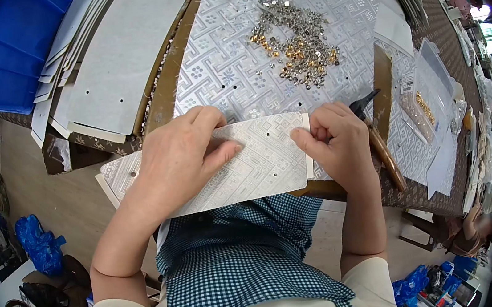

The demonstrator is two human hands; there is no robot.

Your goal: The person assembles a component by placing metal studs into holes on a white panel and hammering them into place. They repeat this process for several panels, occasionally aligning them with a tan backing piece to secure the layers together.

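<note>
The panel [247, 162] at the centre of the frame is silvery white with a woven geometric key pattern — the same pattern covers the table cloth [228, 62] above it. The studs [296, 41] at upper centre mix silver and gold. The apron [241, 259] at lower centre is dark teal-and-white gingham. Upper left, a crate [3, 55] is bright blue — the boards [121, 52] beside it plain pale grey.

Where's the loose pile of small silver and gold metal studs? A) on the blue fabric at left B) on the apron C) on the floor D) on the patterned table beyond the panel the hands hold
D: the pile of silver and gold metal studs lies on the white patterned tablecloth, beyond the white embossed rectangular panel under the left hand and right hand.
</note>
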